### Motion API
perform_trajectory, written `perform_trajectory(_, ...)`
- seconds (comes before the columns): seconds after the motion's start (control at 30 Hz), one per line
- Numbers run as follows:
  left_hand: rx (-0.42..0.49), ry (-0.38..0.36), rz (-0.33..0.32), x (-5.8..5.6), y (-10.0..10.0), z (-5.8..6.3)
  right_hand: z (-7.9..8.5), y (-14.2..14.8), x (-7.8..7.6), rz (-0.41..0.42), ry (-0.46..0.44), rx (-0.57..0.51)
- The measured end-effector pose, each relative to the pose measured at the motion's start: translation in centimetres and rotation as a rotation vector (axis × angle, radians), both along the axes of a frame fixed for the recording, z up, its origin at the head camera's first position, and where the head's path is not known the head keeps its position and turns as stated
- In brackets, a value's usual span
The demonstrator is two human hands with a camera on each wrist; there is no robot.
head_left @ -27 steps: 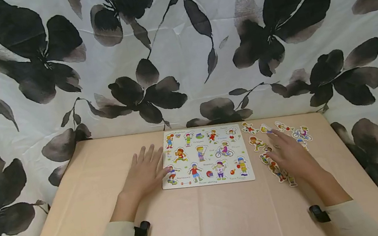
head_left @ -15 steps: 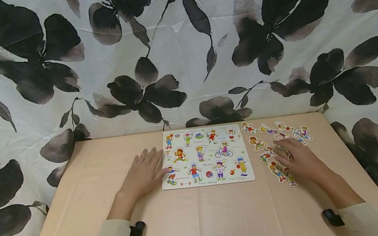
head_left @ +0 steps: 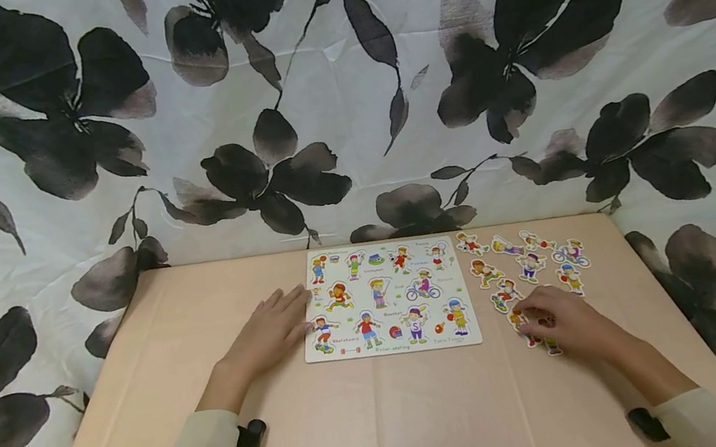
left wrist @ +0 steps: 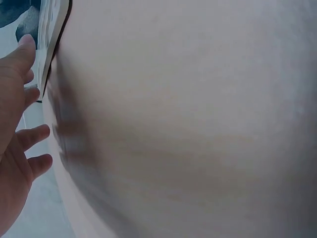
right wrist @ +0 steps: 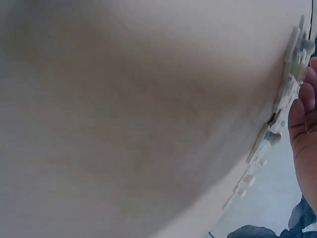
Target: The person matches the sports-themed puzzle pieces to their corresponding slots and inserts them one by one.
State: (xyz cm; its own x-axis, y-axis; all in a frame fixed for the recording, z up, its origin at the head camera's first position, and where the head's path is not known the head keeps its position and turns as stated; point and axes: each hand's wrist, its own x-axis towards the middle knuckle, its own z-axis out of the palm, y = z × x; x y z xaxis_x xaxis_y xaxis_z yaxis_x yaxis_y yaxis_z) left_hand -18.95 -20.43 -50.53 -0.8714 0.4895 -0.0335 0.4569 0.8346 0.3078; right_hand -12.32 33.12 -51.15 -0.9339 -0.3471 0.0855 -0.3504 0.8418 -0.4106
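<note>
A white puzzle board [head_left: 395, 350] printed with rows of sporty cartoon children lies near the table's far edge. My left hand [head_left: 269, 329] has its fingers extended, fingertips right at the board's left edge; the left wrist view shows its thumb [left wrist: 27, 49] beside that edge. My right hand [head_left: 566, 323] is over the lower loose puzzle pieces, its fingers loosely bent and partly covering a piece [head_left: 532, 342]. In the right wrist view, the right fingers [right wrist: 308, 96] are close to pieces with small round knobs [right wrist: 272, 138].
Several more child-shaped puzzle pieces, such as a cyclist [head_left: 570, 255] and a runner [head_left: 485, 272], lie to the right of the board. Behind the tan table [head_left: 437, 425] hangs a white cloth [head_left: 371, 133] with dark flowers.
My right hand has drawn back toward me from the upper pieces to the lower ones, uncovering several pieces. The left hand stays at the board's edge, with only a slight shift.
</note>
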Motion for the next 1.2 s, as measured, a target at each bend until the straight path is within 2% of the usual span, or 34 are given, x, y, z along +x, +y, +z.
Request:
perform_trajectory(0.17,-0.006,-0.003,-0.026,0.0,0.1,-0.2,-0.6,0.0,0.1,0.032,-0.042,-0.01)
perform_trajectory(0.37,-0.021,-0.007,-0.03,0.2,0.1,-0.5,-0.6,0.0,0.1,0.054,-0.052,-0.017)
perform_trajectory(0.7,-0.031,0.023,-0.038,0.0,-0.1,-0.7,-0.5,0.2,-0.2,0.107,-0.008,-0.043)
perform_trajectory(1.0,-0.031,0.017,-0.035,0.0,0.1,-0.5,0.7,-0.7,-0.7,0.092,-0.032,-0.012)
perform_trajectory(1.2,-0.039,0.012,-0.032,0.1,0.0,-0.5,1.3,-2.5,-1.8,0.111,0.005,-0.04)
